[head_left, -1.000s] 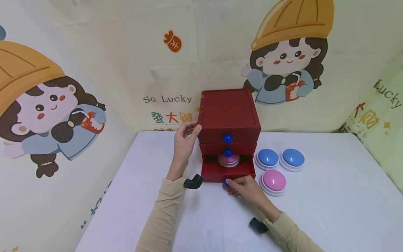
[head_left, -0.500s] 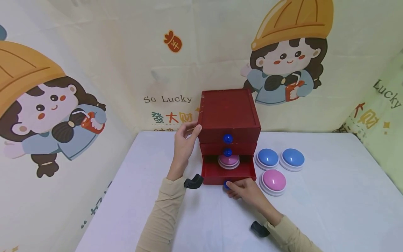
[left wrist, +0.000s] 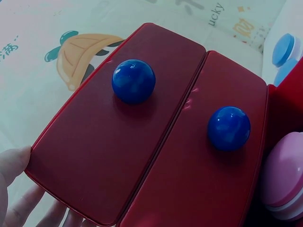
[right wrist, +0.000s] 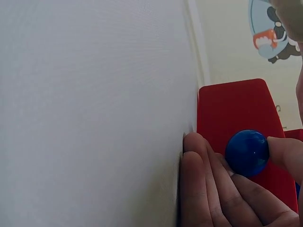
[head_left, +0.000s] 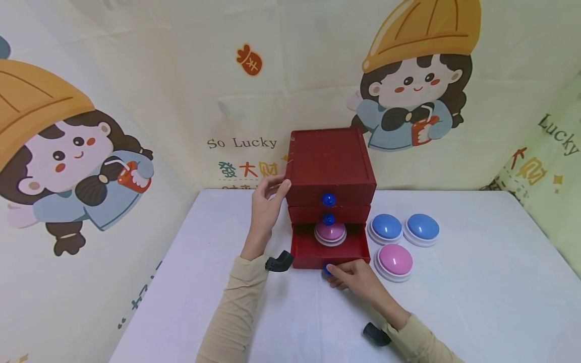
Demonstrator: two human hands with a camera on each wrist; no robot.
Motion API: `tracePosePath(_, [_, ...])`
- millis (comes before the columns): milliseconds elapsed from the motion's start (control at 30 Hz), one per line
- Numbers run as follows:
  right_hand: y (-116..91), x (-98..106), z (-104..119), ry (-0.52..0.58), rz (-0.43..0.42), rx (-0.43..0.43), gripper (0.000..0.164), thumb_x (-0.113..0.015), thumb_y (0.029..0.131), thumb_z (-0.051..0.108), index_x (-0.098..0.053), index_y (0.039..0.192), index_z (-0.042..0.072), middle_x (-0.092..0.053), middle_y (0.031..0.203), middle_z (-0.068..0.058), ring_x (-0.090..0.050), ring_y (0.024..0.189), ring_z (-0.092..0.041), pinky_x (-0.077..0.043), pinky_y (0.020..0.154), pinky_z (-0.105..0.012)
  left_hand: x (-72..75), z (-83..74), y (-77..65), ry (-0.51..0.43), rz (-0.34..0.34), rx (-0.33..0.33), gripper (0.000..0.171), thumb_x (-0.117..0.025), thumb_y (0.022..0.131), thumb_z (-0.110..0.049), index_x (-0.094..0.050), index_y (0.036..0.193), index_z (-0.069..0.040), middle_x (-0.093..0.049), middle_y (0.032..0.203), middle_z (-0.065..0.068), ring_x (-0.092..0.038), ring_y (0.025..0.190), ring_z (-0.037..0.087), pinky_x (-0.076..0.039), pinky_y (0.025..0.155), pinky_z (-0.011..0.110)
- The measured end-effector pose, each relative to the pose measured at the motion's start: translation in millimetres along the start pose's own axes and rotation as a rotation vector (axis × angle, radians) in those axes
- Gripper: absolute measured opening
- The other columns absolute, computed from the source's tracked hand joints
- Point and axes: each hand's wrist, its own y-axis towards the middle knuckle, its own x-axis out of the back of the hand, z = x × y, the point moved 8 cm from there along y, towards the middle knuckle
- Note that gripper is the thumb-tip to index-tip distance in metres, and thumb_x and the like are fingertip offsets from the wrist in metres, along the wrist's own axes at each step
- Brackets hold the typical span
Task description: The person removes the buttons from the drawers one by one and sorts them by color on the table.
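A red cabinet (head_left: 326, 156) with three stacked drawers and blue ball knobs stands at the back middle of the table. My left hand (head_left: 266, 209) rests against its left side, thumb at the front edge and fingers extended along the side in the left wrist view. My right hand (head_left: 356, 280) pinches the blue knob (right wrist: 246, 152) of the bottom drawer (head_left: 330, 263) between thumb and index finger, other fingers close to the tabletop. That drawer is pulled out, and inside it sits a pink dome button (head_left: 330, 233) on a white base, its back hidden under the middle drawer.
Right of the cabinet lie two blue dome buttons, the nearer blue button (head_left: 386, 227) and the farther blue button (head_left: 422, 228). In front of them is another pink button (head_left: 393, 261), close to my right hand. A printed cloth backdrop (head_left: 190, 91) rises behind the white table (head_left: 476, 282).
The bottom drawer has slid a little farther out toward me, with my right hand on its knob, and shows more of the pink button inside. My left hand has stayed in place.
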Motion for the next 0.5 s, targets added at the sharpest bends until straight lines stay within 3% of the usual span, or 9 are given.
tracePosePath(500, [-8.0, -2.0, 0.8, -0.019, 0.000, 0.001, 0.039, -0.063, 0.097, 0.038, -0.077, 0.100, 0.001, -0.076, 0.082, -0.008, -0.072, 0.072, -0.018, -0.057, 0.066, -0.026, -0.3, 0.7, 1.3, -0.017, 0.005, -0.004, 0.037, -0.065, 0.097, -0.021, -0.060, 0.127, -0.001, -0.060, 0.128, 0.015, -0.055, 0.117, 0.032, -0.048, 0.091, 0.033])
